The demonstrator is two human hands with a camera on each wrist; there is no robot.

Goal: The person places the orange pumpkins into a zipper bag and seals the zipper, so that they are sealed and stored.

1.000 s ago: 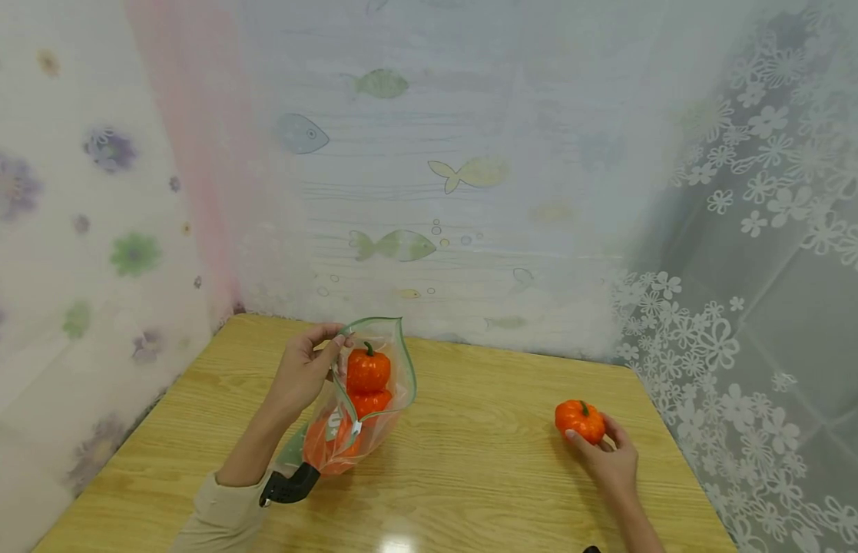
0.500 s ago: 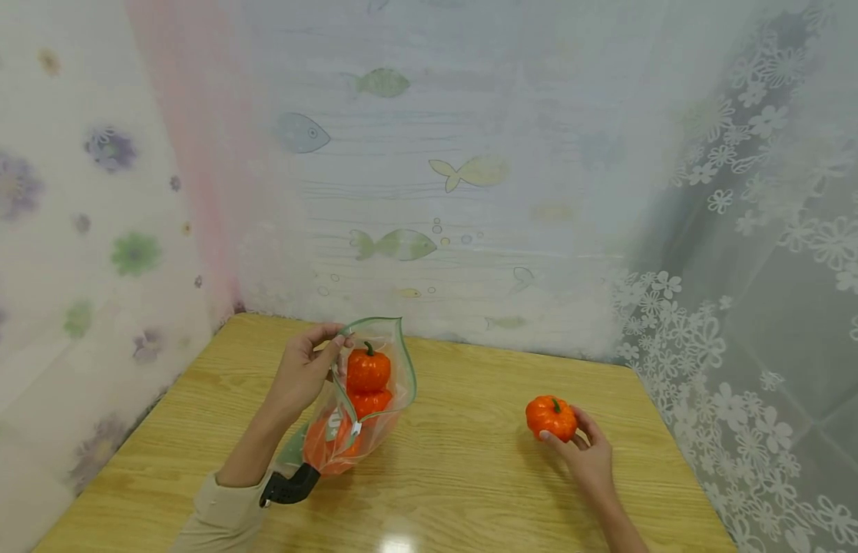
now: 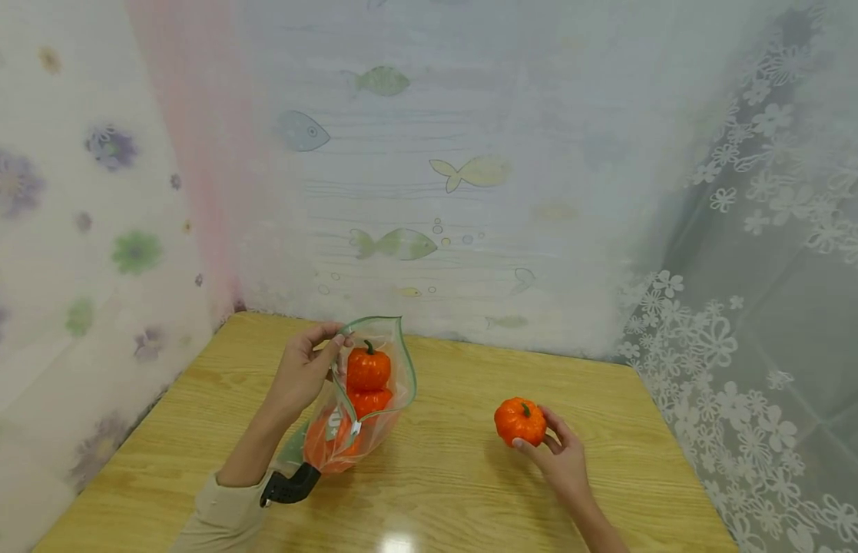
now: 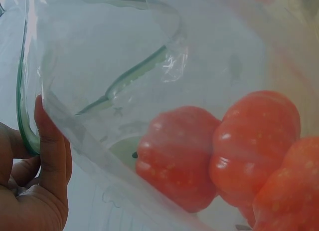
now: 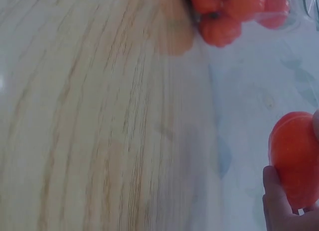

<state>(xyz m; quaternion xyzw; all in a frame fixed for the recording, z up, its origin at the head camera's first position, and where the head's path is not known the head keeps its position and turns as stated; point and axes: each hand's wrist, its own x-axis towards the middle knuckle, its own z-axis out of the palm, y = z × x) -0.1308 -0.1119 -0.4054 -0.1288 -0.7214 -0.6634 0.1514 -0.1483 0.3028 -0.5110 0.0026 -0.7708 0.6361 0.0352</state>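
In the head view my left hand [image 3: 304, 372] pinches the rim of a clear zip bag [image 3: 406, 361] with a green-edged mouth, which gapes. Several small orange pumpkins [image 3: 369, 371] with dark stems are stacked inside it. Through the film in the left wrist view, the pumpkins [image 4: 179, 156] press against one another. My right hand [image 3: 563, 461] holds another orange pumpkin [image 3: 520, 421] by its right side, above the table and apart from the bag. The right wrist view shows this held pumpkin [image 5: 294, 158] at the right edge, with fingers around it.
A wood-grain table [image 3: 442, 491] lies beneath both hands. Behind it hangs a pale curtain [image 3: 553, 253] printed with fish, with flowered sheets at either side. A black wrist mount [image 3: 290, 485] sticks out from the left sleeve, close under the bag.
My right hand has carried its pumpkin leftward across the table, closer to the bag. The left hand and the bag have stayed in place.
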